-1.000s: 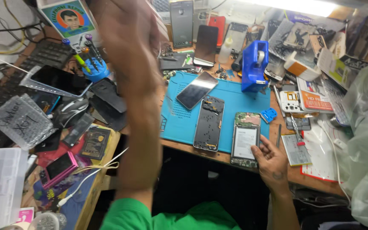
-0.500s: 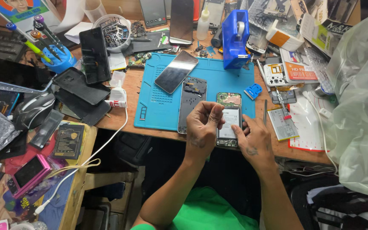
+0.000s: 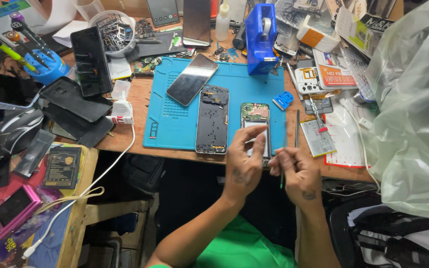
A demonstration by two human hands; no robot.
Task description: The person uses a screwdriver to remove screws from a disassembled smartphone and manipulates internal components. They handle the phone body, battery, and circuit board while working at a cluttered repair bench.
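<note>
Just off the near edge of a cluttered wooden table (image 3: 125,134), a person's two bare hands hover together above an opened smartphone with its green circuit board and pale battery exposed (image 3: 255,116). The left hand (image 3: 242,166) has its fingers (image 3: 254,133) loosely spread and raised, the tips over the lower end of the phone; whether they touch it cannot be told through the motion blur. The right hand (image 3: 299,171) is curled, fingers pinched on a thin dark tool (image 3: 282,171) that points downward, a grip that judging by its pose suits fine work. The phone lies on a blue silicone work mat (image 3: 175,119), seemingly kept there so small parts stay put. Beside it on the mat rest a black phone mid-frame (image 3: 212,119) and, further off, a glossy detached screen panel (image 3: 192,79) set at an angle. Beyond the mat stands a blue tape dispenser (image 3: 260,37), with a round blue holder of screwdrivers (image 3: 45,67) at the far left.
</note>
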